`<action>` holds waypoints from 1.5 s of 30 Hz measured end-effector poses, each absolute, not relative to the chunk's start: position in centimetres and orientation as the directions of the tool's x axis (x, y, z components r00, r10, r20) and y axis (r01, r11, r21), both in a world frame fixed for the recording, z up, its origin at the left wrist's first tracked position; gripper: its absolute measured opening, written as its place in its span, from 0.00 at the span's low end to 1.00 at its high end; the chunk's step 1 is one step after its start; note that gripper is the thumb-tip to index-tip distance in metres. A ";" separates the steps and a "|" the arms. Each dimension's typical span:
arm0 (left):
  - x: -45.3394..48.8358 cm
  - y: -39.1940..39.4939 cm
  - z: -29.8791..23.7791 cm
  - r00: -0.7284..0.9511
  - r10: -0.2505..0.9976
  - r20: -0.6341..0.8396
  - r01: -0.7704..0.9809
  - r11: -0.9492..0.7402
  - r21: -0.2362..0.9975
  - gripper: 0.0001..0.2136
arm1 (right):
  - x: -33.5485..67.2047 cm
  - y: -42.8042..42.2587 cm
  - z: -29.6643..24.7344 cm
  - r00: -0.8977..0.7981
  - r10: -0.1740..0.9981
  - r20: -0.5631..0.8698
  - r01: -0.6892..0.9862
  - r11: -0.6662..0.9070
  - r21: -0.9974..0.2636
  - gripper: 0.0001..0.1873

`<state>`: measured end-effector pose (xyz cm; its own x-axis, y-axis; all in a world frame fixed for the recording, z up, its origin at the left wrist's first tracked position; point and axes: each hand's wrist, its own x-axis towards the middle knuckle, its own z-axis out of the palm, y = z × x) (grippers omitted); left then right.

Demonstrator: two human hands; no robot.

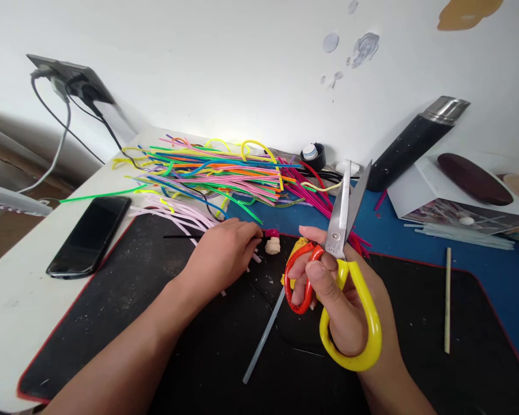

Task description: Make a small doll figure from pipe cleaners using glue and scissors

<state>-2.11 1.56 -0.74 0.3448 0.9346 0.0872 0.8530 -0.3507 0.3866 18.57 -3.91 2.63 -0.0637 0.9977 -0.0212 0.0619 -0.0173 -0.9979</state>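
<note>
My right hand [335, 300] grips a pair of scissors [343, 253] with one orange and one yellow handle. Its steel blades point up and stand slightly apart. My left hand [225, 253] lies on the black mat [155, 323] with its fingers pinched on a thin black stem. The stem's tip carries a small pink and beige piece [272, 241]. A yellow object [297, 246] sits partly hidden behind the scissors' handle. A clear glue stick [263, 337] lies on the mat between my hands.
A pile of coloured pipe cleaners [216, 170] fills the back of the table. A black phone [90, 235] lies at the left. At the right are a dark flask [410, 144], a white box [450, 199] and a wooden stick [447, 300]. Cables hang from a wall socket [69, 78].
</note>
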 end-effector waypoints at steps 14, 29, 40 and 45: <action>-3.2 0.7 1.8 -0.031 0.920 0.391 0.613 -0.292 0.734 0.05 | 17.2 -4.4 1.7 -0.265 0.946 -0.189 0.042 -0.185 -0.982 0.31; -3.2 -0.3 2.6 -0.086 0.822 0.563 0.596 -0.410 0.690 0.03 | 16.3 -5.5 1.2 -0.326 0.922 -0.208 0.098 -0.186 -0.978 0.32; -3.2 0.0 2.2 -0.139 0.814 0.564 0.571 -0.399 0.717 0.02 | 18.1 -3.8 2.4 -0.143 0.990 -0.005 -0.015 -0.007 -1.000 0.26; -3.1 0.0 2.0 -0.098 0.800 0.592 0.602 -0.425 0.675 0.03 | 17.5 -4.2 1.8 -0.227 0.972 -0.055 0.023 -0.051 -0.998 0.28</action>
